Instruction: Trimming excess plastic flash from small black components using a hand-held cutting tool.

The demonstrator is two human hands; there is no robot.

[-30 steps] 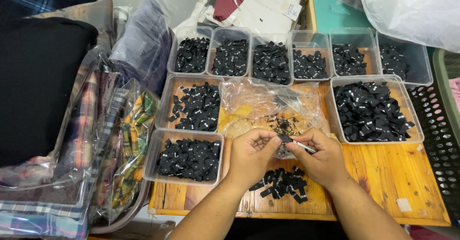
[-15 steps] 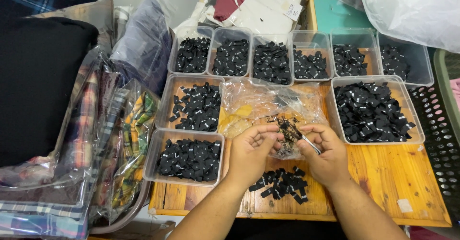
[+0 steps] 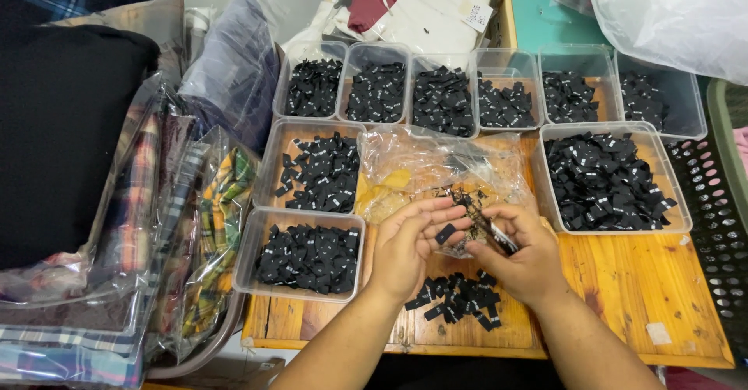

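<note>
My left hand (image 3: 411, 246) is held over the wooden table (image 3: 631, 281), fingers curled, with a small black label (image 3: 445, 233) pinched at its fingertips. My right hand (image 3: 520, 256) faces it and grips a thin dark strip of joined labels (image 3: 491, 226) that runs up toward a crumpled clear plastic bag (image 3: 436, 168). Just below both hands lies a loose pile of black labels (image 3: 460, 298) on the bare wood.
Clear plastic tubs of black labels surround the hands: two at left (image 3: 308, 254) (image 3: 319, 172), a large one at right (image 3: 604, 176), a row of several along the back (image 3: 444, 98). Bagged folded plaid garments (image 3: 195, 234) stack at left; a black perforated basket (image 3: 721, 226) stands at right.
Both hands have kept close together above the loose pile. The left hand's fingers have shifted and now pinch a single label beside the strip held by the right hand.
</note>
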